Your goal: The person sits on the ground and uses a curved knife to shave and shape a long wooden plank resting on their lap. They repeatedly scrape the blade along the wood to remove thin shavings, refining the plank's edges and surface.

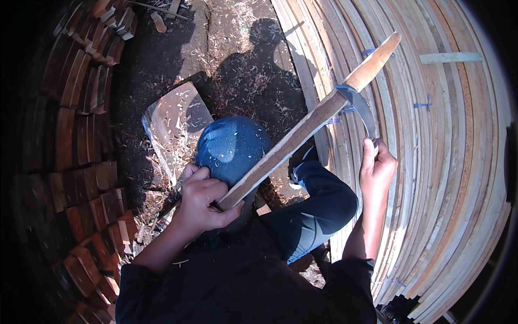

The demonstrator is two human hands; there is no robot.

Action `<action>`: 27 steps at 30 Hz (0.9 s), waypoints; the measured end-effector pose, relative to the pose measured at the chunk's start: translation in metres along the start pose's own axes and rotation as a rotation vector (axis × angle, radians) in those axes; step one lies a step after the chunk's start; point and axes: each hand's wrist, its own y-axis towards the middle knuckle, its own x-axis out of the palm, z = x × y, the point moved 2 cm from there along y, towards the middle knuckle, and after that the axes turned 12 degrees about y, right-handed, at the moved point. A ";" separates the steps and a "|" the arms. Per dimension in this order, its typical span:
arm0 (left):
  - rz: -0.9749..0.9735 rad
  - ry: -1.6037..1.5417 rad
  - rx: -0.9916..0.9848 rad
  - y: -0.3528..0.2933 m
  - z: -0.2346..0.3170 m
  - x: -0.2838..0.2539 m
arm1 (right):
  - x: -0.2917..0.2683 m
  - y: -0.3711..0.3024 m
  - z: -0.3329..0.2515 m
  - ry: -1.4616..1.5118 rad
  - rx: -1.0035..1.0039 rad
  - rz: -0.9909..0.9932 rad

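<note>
My left hand (204, 198) is closed around the near end of a long strip of wood (294, 132) with bark-brown faces. The strip slants up to the right, past my blue-covered knee (233, 143), and its far end is paler and tapered. In my right hand (377, 166) is the handle of a sickle with a curved metal blade (361, 105). The blade arcs up and left, its tip end lying across the strip where the pale part meets the brown part. My fingers hide most of the handle.
Stacked wooden blocks (81, 178) line the left side. Long planks (426, 178) are piled along the right, some with blue ties. A flat board (178, 121) lies on the ground beyond my left hand, among scattered shavings (243, 81).
</note>
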 end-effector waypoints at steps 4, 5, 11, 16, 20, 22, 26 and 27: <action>0.000 -0.006 0.006 0.004 0.001 0.001 | 0.008 -0.015 -0.005 -0.115 -0.266 -0.107; -0.004 -0.001 0.004 0.001 0.000 0.000 | 0.001 -0.002 -0.004 -0.083 -0.131 -0.063; -0.011 0.002 -0.019 -0.001 0.001 0.001 | 0.007 -0.021 -0.029 -0.037 -0.228 -0.310; -0.005 0.022 -0.008 -0.001 0.001 0.001 | 0.003 -0.014 -0.016 -0.023 -0.093 -0.216; 0.027 0.008 -0.011 0.000 0.005 0.000 | -0.003 -0.017 -0.005 -0.103 -0.143 -0.229; -0.008 0.018 -0.007 0.003 0.004 -0.004 | 0.001 -0.020 -0.022 -0.053 -0.131 -0.196; -0.003 0.022 -0.009 0.003 0.001 -0.001 | 0.012 -0.027 -0.031 -0.079 -0.224 -0.202; 0.000 0.025 -0.008 0.002 0.000 -0.001 | 0.005 -0.012 -0.022 -0.100 -0.157 -0.134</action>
